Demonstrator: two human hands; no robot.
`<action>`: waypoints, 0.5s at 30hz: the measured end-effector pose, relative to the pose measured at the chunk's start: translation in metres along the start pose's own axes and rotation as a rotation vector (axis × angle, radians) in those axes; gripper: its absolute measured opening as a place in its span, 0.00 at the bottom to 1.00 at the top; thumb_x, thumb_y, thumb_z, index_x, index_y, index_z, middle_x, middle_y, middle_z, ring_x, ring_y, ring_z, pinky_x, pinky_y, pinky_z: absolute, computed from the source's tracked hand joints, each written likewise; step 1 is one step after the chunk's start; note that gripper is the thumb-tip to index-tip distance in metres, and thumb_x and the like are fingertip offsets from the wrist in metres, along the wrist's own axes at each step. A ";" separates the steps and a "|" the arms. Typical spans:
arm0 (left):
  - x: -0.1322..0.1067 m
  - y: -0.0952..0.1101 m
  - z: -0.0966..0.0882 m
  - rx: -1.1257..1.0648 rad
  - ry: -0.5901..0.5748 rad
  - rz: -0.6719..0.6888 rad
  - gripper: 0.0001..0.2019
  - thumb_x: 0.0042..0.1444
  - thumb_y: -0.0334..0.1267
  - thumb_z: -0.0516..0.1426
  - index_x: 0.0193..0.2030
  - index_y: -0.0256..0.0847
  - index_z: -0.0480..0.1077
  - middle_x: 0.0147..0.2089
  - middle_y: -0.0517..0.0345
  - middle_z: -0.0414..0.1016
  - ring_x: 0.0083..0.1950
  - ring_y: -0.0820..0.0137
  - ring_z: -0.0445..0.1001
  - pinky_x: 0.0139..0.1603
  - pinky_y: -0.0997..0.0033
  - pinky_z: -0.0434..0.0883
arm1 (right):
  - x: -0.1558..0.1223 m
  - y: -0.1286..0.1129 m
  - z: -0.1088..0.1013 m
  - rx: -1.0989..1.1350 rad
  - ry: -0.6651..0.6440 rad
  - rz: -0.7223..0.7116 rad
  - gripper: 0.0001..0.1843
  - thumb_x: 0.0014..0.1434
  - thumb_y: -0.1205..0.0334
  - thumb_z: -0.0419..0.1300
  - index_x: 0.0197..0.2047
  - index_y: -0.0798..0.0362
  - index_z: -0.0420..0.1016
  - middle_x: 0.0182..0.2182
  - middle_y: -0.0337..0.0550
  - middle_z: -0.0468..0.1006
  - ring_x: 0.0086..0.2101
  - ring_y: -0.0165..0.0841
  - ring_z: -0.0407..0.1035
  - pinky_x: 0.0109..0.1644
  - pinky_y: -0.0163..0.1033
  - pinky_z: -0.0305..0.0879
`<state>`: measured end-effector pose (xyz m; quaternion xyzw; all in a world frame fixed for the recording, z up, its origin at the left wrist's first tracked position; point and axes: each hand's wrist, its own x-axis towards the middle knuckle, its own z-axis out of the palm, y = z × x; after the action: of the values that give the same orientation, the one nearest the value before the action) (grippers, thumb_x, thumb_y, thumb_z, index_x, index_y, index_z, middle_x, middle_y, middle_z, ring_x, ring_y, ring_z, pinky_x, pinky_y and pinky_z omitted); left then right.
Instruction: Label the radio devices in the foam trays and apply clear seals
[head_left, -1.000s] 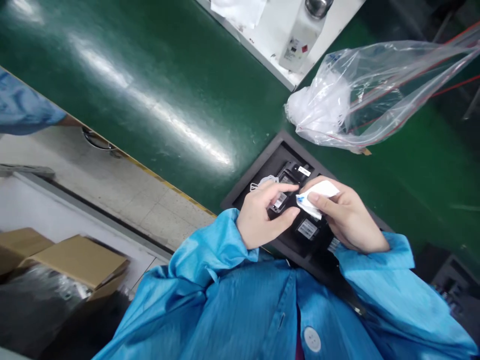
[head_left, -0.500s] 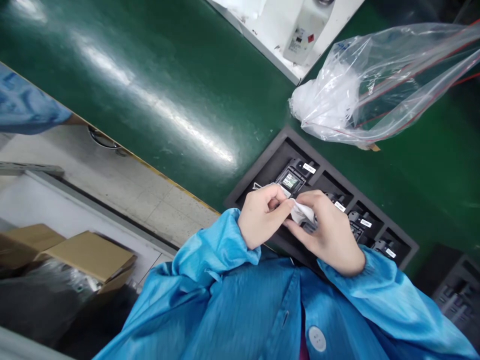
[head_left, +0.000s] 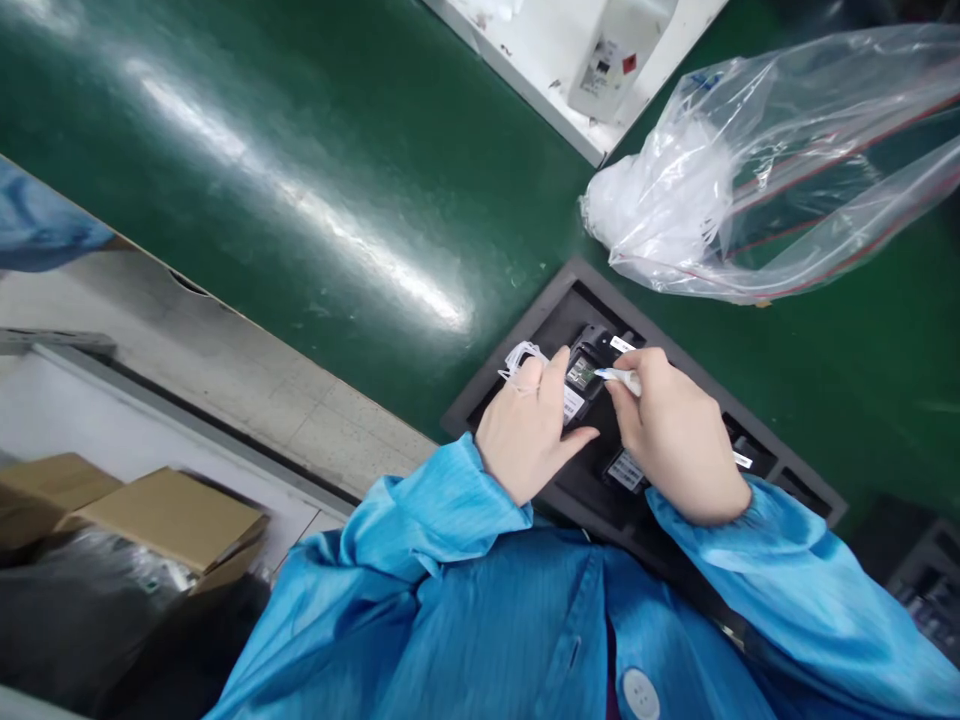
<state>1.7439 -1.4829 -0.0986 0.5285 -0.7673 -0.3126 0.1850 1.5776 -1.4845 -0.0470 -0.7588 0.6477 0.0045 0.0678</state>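
Observation:
A black foam tray (head_left: pixel 525 325) lies on the green table, its slots filled with small black labelled modules. My left hand (head_left: pixel 529 430) rests on the tray's near left, fingers curled, steadying one black module (head_left: pixel 589 362) with thumb and forefinger. A crumpled clear wrapper (head_left: pixel 519 358) lies by my left fingertips. My right hand (head_left: pixel 679 435) is closed in a pinch on a small white piece with a blue edge (head_left: pixel 619 376), its tip touching the top of that module. Both sleeves are blue.
A large clear plastic bag (head_left: pixel 757 170) with white contents lies beyond the tray. A white device (head_left: pixel 600 60) stands on a white surface at the top. Brown cardboard boxes (head_left: pixel 165 515) sit low left. Another person's blue sleeve (head_left: pixel 37 225) shows at the left edge. A second black tray (head_left: pixel 926 585) sits at the right.
My hands moved from a module near my body forward to the module at the tray's far left. The white piece in my right hand now looks narrower and touches that module.

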 end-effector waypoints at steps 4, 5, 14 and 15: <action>0.001 -0.001 0.003 0.047 -0.058 0.005 0.40 0.55 0.48 0.62 0.68 0.30 0.51 0.57 0.40 0.66 0.52 0.56 0.72 0.46 0.61 0.74 | 0.003 -0.002 0.007 0.004 0.006 -0.052 0.05 0.62 0.66 0.54 0.42 0.52 0.68 0.38 0.42 0.75 0.37 0.33 0.71 0.38 0.35 0.62; 0.001 -0.001 0.003 0.051 -0.070 0.006 0.40 0.55 0.48 0.61 0.68 0.30 0.51 0.57 0.39 0.65 0.52 0.55 0.72 0.46 0.60 0.74 | 0.003 -0.002 0.008 0.000 0.008 -0.043 0.05 0.61 0.66 0.55 0.41 0.51 0.69 0.39 0.42 0.75 0.37 0.32 0.71 0.36 0.35 0.62; 0.003 0.000 -0.002 0.091 -0.152 0.006 0.38 0.58 0.46 0.59 0.69 0.30 0.49 0.53 0.41 0.66 0.48 0.58 0.73 0.43 0.63 0.73 | 0.010 -0.012 0.012 -0.074 -0.008 0.010 0.06 0.59 0.68 0.55 0.38 0.52 0.72 0.36 0.41 0.75 0.33 0.31 0.70 0.33 0.36 0.57; 0.003 0.000 -0.002 0.094 -0.155 0.006 0.38 0.58 0.46 0.59 0.69 0.30 0.49 0.53 0.41 0.67 0.48 0.58 0.73 0.42 0.63 0.73 | 0.010 -0.013 0.014 -0.069 0.011 0.014 0.06 0.58 0.68 0.55 0.39 0.52 0.72 0.37 0.41 0.75 0.34 0.31 0.70 0.33 0.36 0.58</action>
<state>1.7443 -1.4860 -0.0975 0.5085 -0.7947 -0.3157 0.1007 1.5930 -1.4906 -0.0602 -0.7563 0.6527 0.0233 0.0379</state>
